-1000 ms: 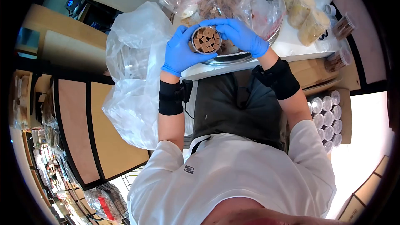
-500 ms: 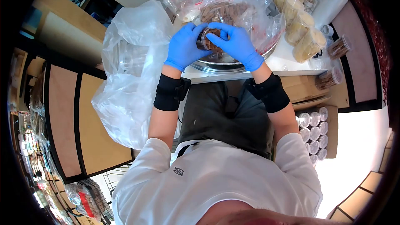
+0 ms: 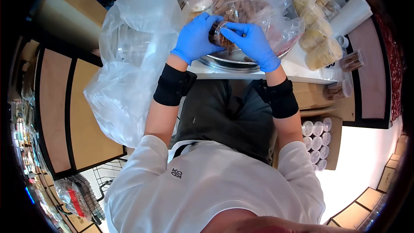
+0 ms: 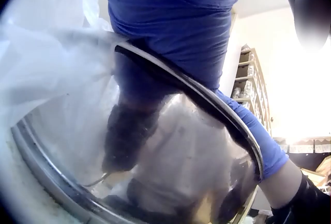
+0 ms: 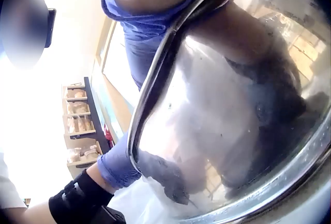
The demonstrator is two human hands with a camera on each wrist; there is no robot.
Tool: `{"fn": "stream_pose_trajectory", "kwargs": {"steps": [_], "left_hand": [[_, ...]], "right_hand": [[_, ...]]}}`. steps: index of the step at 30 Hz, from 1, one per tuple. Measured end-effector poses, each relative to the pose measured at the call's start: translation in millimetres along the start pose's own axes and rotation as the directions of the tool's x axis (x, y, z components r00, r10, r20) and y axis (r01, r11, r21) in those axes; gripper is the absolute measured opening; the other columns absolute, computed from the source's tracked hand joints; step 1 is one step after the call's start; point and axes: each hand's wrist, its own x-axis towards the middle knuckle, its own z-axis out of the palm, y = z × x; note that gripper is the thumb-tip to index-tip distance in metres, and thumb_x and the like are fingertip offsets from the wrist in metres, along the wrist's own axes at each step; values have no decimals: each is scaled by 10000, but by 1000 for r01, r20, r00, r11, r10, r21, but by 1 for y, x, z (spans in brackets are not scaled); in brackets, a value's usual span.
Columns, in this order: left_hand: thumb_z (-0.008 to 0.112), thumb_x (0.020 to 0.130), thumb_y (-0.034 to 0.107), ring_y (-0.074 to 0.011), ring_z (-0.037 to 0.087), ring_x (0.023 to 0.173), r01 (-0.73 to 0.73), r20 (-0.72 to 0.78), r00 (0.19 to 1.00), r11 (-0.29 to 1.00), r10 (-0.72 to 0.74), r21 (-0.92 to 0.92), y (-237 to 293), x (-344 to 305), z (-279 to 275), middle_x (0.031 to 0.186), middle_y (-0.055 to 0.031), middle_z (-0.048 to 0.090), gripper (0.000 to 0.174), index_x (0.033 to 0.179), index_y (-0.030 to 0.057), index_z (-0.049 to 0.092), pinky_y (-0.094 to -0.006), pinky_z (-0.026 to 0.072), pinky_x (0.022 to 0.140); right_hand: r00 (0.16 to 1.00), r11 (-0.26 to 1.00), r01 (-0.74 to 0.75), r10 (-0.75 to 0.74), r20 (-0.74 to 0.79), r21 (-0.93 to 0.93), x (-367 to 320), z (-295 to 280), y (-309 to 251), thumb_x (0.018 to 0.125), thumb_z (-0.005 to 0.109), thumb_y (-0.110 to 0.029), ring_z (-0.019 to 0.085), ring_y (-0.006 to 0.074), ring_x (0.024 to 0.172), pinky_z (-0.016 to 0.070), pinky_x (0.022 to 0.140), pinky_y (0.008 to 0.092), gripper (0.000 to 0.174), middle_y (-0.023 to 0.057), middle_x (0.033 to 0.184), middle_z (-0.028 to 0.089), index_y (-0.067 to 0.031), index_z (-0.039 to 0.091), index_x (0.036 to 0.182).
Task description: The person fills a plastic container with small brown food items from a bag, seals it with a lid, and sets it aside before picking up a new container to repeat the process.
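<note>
Now, in the head view, the jar [image 3: 226, 41] of brown pieces is tipped onto its side, where a second ago its round end faced up at the camera and showed brown cubes. With the jar as the dial's centre and the person's body at six o'clock, the left hand [image 3: 195, 38] lies at nine, fingers curved round the jar; the right hand [image 3: 252, 45] is between three and four, thumb and fingers narrowed on the jar's end. My reading is that a look at the contents has given way to work on that end; whether a lid is on I cannot tell. The jar is held over the near part of the metal basin [image 3: 235, 67], whose loose brown pieces [image 3: 235, 8] show at one o'clock under clear plastic. The white plastic bag [image 3: 125, 99] sits between eight and nine, the pale-filled tubs [image 3: 325, 54] near three.

From the left wrist, the basin's shiny wall fills the middle, with the left glove at twelve o'clock and the right at four. Fingers and jar are hidden.

From the right wrist, the right glove is at eleven and the left at eight; again the wall hides the grip and the jar.
</note>
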Motion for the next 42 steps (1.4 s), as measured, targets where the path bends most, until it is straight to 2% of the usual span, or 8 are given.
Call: {"fn": "stream_pose_trajectory", "kwargs": {"steps": [8,14,16,21,24,29,39,42], "left_hand": [[885,588,307,-287,609,948,-71,4,997,997,71,23,-10,1,4,995,-74,590,691,1194,144,596,-379,519,840],[886,577,350,-311,592,975,-50,31,998,998,49,34,-12,-1,2,1026,-104,580,745,1227,137,589,-390,508,865],[899,542,390,-320,591,981,90,48,994,990,-96,108,-13,0,-3,1044,-127,574,829,1266,143,578,-396,508,865],[896,525,423,-319,593,960,-6,147,989,987,-18,159,-19,9,-5,1017,-128,566,821,1246,159,606,-394,513,852],[886,536,422,-315,593,954,-31,138,990,994,17,102,-25,9,-1,994,-120,559,784,1228,167,619,-394,513,848],[883,539,409,-305,587,954,7,127,992,993,-22,115,-20,6,-2,1010,-112,547,761,1218,188,621,-396,513,845],[873,539,386,-340,588,990,26,111,993,998,-32,56,-20,3,0,1032,-145,560,745,1207,169,623,-414,508,870],[877,533,387,-338,588,980,41,87,995,998,-44,42,-17,2,-2,1026,-142,559,743,1201,176,628,-411,507,872]], "right_hand": [[989,993,-49,33,145,110,4,0,10,916,661,-317,468,68,599,431,574,281,401,65,640,595,1,669,1158],[994,995,26,-37,103,101,5,1,17,891,696,-291,424,67,575,397,557,256,390,13,605,516,-19,677,1170],[989,996,-4,-9,148,85,-1,-6,-7,883,715,-257,410,48,598,385,570,241,379,-22,619,487,-17,681,1174],[983,993,-24,2,184,117,-1,-3,-2,852,755,-212,383,35,604,368,571,237,389,-64,615,435,-28,686,1187],[979,996,-41,24,203,83,-2,-2,-7,860,749,-260,380,55,583,364,557,258,431,-42,598,418,-54,665,1228],[968,970,51,11,252,-236,-3,0,-18,874,699,-388,439,141,535,416,566,311,458,58,575,464,-110,639,1233],[953,998,69,-67,296,5,0,1,-2,879,707,-340,456,138,542,423,560,305,422,86,599,534,-80,660,1208],[988,992,130,-128,84,-11,-5,8,-3,900,690,-334,465,112,550,420,543,290,378,61,601,538,-75,681,1175]]}}
